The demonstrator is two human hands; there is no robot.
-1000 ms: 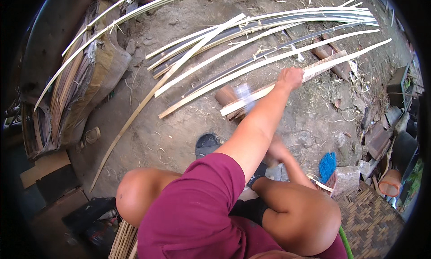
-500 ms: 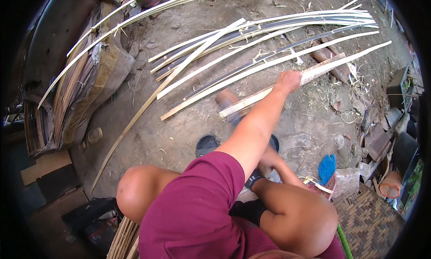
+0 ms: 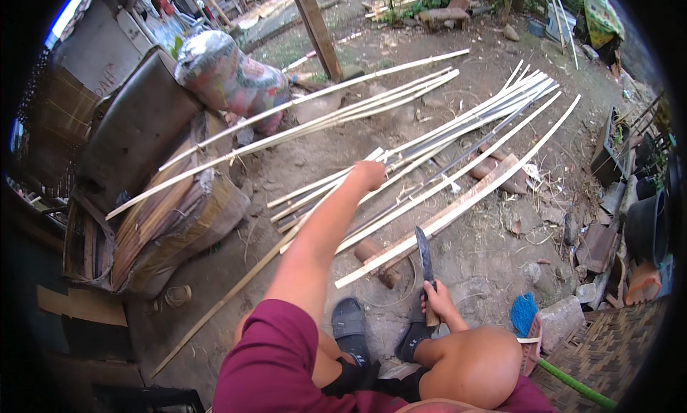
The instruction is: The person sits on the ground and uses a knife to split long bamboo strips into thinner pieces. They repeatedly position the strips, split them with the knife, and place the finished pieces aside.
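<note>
Bamboo strips (image 3: 429,163) probably flex, light and splintery; left hand (image 3: 368,175) clamps one near its end, right hand (image 3: 438,298), at five o'clock, grips the knife (image 3: 425,259).

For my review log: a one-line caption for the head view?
Seated person, left hand gripping bamboo strips on the dirt, right hand holding a knife.

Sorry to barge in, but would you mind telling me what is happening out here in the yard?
A person sits low on bare dirt ground among long split bamboo strips. The left hand is stretched forward and closed on the near end of one strip in the pile. The right hand rests by the knee, gripping a long knife with its blade pointing up and away. A short wooden block lies under a strip just ahead of the black sandals.
</note>
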